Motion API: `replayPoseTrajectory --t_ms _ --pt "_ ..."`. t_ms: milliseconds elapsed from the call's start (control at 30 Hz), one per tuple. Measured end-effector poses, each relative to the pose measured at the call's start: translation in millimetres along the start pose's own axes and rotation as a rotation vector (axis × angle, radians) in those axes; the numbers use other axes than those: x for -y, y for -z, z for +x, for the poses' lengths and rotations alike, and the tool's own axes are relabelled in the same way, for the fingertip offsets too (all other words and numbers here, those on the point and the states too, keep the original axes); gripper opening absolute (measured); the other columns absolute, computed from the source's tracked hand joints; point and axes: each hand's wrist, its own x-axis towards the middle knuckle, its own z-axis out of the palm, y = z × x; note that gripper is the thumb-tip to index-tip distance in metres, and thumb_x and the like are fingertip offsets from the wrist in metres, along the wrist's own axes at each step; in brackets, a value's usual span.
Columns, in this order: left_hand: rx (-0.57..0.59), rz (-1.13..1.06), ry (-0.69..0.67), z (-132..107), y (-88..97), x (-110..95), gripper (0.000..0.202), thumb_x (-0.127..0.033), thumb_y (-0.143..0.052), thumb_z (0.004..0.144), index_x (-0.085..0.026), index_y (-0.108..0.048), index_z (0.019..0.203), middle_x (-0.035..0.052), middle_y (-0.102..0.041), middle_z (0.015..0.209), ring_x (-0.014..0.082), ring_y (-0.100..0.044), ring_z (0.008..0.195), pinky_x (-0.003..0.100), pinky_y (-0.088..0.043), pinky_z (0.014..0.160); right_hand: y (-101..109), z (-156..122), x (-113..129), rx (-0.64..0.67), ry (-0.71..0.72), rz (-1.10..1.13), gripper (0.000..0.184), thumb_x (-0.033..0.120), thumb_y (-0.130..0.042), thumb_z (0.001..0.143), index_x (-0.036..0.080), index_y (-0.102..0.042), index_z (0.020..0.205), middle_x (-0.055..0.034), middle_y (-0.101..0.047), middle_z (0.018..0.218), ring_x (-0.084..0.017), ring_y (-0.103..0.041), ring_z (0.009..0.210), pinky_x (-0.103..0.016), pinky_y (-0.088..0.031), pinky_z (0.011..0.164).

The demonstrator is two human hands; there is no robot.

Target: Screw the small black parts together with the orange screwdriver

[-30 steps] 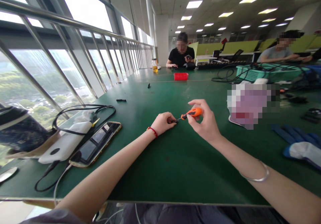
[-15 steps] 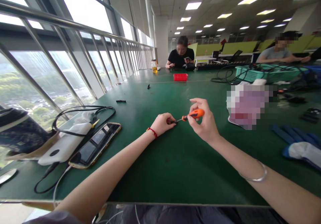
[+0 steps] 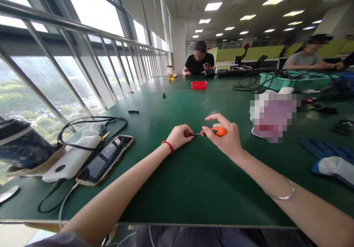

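A small orange-handled screwdriver (image 3: 217, 131) lies almost level in my right hand (image 3: 225, 138), fingers closed round the handle. Its dark tip points left into my left hand (image 3: 179, 136), which rests on the green table (image 3: 193, 180) and is pinched shut on a small dark part I cannot make out. A red cord circles my left wrist and a silver bangle my right forearm.
A phone (image 3: 106, 159), a white power bank (image 3: 70, 158) and black cables lie at the left, beside a dark bag (image 3: 22, 147). Blue-and-white gloves (image 3: 329, 160) lie at the right. Farther off sit a red tray (image 3: 199, 85), a teal basket (image 3: 293, 79) and two seated people.
My right hand has lowered the screwdriver handle from a raised tilt to nearly level. The tip stays at my left hand's fingers, which have not moved.
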Motion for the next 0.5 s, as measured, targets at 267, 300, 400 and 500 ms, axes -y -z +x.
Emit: replayPoseTrajectory --t_ms 267,300,400,500 --pt "0.007 -0.005 -0.002 0.3 0.3 0.3 0.009 -0.019 -0.067 0.069 -0.013 -0.066 0.076 0.0012 -0.063 0.071 0.0108 -0.056 0.062 0.022 -0.048 0.061 -0.8 0.0 -1.4 -0.068 0.076 0.082 0.038 0.029 -0.058 0.072 0.021 -0.048 0.108 0.0019 -0.057 0.074 -0.012 -0.052 0.058 -0.024 -0.042 0.057" --pt "0.007 -0.006 -0.004 0.2 0.2 0.4 0.009 -0.019 -0.067 0.069 -0.013 -0.066 0.076 0.0012 -0.063 0.071 0.0108 -0.057 0.062 0.022 -0.048 0.061 -1.1 -0.1 -1.9 -0.071 0.068 0.072 0.043 0.030 -0.059 0.071 0.021 -0.047 0.111 0.0020 -0.056 0.074 -0.013 -0.053 0.060 -0.025 -0.042 0.057" --pt "0.002 0.000 -0.001 -0.3 0.2 0.0 0.009 -0.019 -0.067 0.069 -0.013 -0.066 0.076 0.0014 -0.064 0.072 0.0109 -0.057 0.063 0.022 -0.047 0.061 -0.9 -0.7 -0.6 -0.014 0.007 0.040 0.033 0.035 -0.060 0.073 0.021 -0.052 0.102 0.0065 -0.048 0.056 -0.011 -0.048 0.049 -0.024 -0.037 0.051" --pt "0.001 0.004 0.004 -0.5 0.7 -0.9 0.009 -0.019 -0.067 0.069 -0.013 -0.066 0.076 0.0014 -0.064 0.072 0.0108 -0.056 0.062 0.022 -0.047 0.061 -0.3 -1.4 1.4 0.044 0.006 0.052 0.018 0.035 -0.055 0.079 0.020 -0.056 0.088 0.0079 -0.041 0.048 -0.009 -0.040 0.041 -0.023 -0.034 0.049"
